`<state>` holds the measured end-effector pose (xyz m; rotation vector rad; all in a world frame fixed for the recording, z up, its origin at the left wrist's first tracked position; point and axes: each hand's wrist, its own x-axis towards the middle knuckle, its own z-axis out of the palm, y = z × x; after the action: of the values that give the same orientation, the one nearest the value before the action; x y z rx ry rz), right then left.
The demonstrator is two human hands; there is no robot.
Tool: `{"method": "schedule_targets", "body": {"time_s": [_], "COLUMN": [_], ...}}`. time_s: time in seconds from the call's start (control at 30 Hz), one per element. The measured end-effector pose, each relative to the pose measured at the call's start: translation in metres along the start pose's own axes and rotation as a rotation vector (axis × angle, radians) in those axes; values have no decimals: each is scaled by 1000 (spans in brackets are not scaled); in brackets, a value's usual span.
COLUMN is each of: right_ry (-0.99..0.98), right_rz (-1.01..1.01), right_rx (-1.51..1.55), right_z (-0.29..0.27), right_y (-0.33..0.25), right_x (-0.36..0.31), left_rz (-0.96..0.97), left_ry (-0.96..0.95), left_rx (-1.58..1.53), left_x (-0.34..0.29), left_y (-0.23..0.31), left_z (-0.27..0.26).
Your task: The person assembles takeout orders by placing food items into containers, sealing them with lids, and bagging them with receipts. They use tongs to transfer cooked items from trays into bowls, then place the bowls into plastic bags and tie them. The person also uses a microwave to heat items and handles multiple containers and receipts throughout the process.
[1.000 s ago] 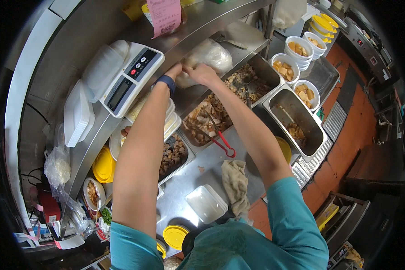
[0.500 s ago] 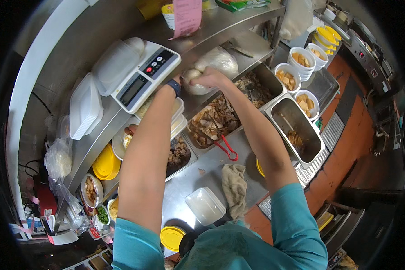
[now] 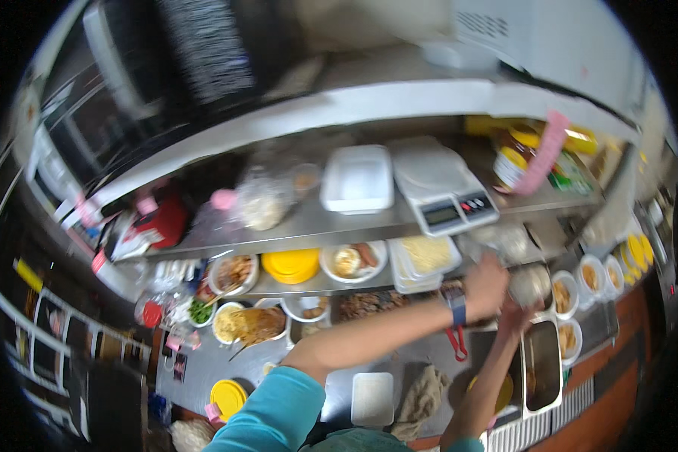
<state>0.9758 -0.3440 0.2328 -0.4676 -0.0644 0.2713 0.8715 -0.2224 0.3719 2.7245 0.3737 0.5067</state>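
both hands (image 3: 505, 297) beside crowded tubs (image 3: 561, 295)

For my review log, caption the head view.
Both hands reach a clear bag over food trays below a scale.

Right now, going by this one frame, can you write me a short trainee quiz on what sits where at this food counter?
1. True or false: the kitchen scale sits on the shelf above the food trays.
2. Which wrist wears the blue band? A) left B) right
3. What colour are the tongs lying below the left hand?

Key: 1 true. 2 A, the left. 3 Red. The right hand is blurred, beside a clear bag; whether it grips the bag cannot be told.
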Motion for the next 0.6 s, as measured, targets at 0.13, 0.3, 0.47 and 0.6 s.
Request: {"method": "schedule_targets", "body": {"time_s": [0.13,0.3,0.47,0.6], "right_ry": [21,-346,-711,-1048], "right_rz": [-59,26,194,-102], "right_rx": [-248,-262,-395,-644], "right_z": [-32,13,197,350], "right_y": [-24,-43,-29,8], "right_x": [-59,-115,-177,-239], "left_rz": [528,400,64,62], "left_ry": [242,1502,1159,1112], "left_rx": [-271,491,-308,-416], "left_x": [-100,-113,-107,-153], "left_y": [7,-74,-83,-68], "left_z": [-126,-369,-459,-473]}}
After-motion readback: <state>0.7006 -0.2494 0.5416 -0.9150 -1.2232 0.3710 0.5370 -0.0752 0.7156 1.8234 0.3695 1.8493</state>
